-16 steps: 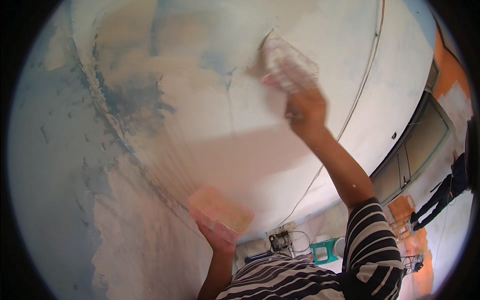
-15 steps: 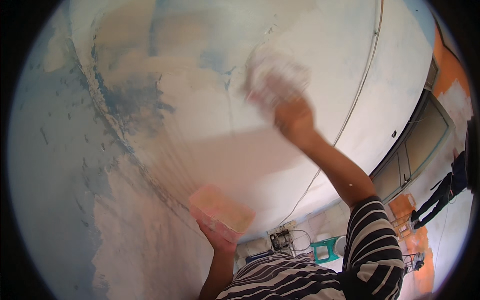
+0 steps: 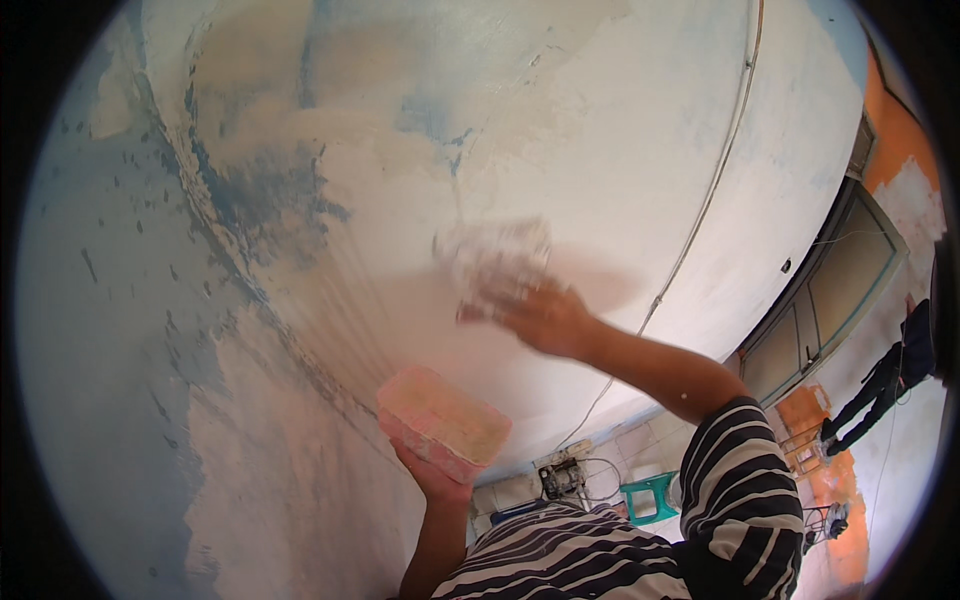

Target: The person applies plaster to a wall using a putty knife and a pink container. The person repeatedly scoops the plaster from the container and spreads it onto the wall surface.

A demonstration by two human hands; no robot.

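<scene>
My left hand (image 3: 442, 478) is wrapped round the underside of a pinkish rectangular tub (image 3: 447, 418), held low before my body. A pale, dried-looking coat covers the tub's inside. My right hand (image 3: 545, 312) reaches up to the patchy white and blue wall (image 3: 620, 130), its fingers closed on a flat putty spreader (image 3: 497, 245). Motion smears the spreader, so its exact edge and handle are unclear. It lies against or just in front of the wall, above and to the right of the tub.
A cable (image 3: 722, 170) runs down the wall at the right. Below are a green stool (image 3: 650, 500) and some dark equipment (image 3: 563, 482) on the tiled floor. Farther right, another person (image 3: 890, 375) stands by a door (image 3: 840, 280). A wall corner (image 3: 230, 255) runs down at the left.
My right hand has swept down and to the left along the wall with the spreader, which has come nearer the tub. My left hand and the tub have hardly moved.
</scene>
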